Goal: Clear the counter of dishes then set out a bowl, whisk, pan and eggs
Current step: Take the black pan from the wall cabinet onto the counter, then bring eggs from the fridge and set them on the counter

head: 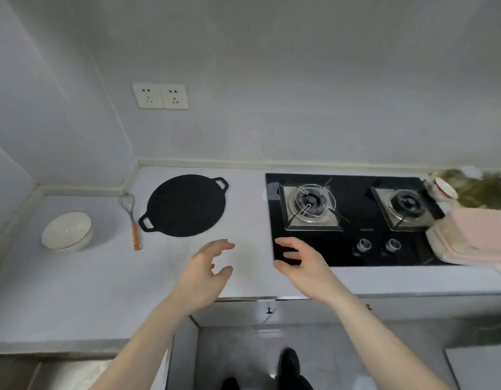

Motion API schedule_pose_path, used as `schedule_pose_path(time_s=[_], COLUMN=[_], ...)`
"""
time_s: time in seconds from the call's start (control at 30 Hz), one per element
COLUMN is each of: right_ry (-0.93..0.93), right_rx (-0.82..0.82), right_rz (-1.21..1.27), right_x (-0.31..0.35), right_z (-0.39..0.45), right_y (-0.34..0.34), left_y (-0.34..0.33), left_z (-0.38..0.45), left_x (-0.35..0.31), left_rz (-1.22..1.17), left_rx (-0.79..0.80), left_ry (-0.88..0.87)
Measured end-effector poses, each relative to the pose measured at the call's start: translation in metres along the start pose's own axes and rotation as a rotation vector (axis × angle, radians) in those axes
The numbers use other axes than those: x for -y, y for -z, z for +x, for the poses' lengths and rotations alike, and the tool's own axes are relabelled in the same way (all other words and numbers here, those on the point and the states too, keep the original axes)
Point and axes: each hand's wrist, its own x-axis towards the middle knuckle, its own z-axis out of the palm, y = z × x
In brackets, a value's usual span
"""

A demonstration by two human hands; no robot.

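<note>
A flat round black pan with two loop handles (pixel 186 206) lies on the pale counter (pixel 74 291). Just left of the pan lies a wire whisk with an orange handle (pixel 131 220); farther left stands a white ceramic bowl (pixel 66 231). In front of the pan, the left hand (pixel 207 273) and right hand (pixel 300 263) hover, each grip loosely spread and holding nothing.
</note>
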Motion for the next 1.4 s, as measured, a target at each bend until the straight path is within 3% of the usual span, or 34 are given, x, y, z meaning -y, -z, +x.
schedule_pose_path(time_s=[0.33,0.57,0.87,1.4], right_ry=[-0.073,-0.099,-0.155,-0.302], right_rx=[-0.351,-0.618,-0.836,-1.231], right_rz=[0.122,0.125,0.094,0.162], right_x=[-0.056,-0.117,-0.205,-0.321], right_z=[-0.122,-0.229,-0.345,-0.469], right_y=[0.113,0.226,0.363,0.502], left_y=[-0.093,-0.219,-0.383,-0.648], left_z=[0.015,0.012,-0.021,-0.014], left_x=[-0.112,-0.230,-0.349,-0.520], left_rz=[0.138,0.205,0.229,0.273], left_rx=[0.262,0.410,0.531,0.844], left_ry=[-0.365,-0.643,-0.836,-1.038])
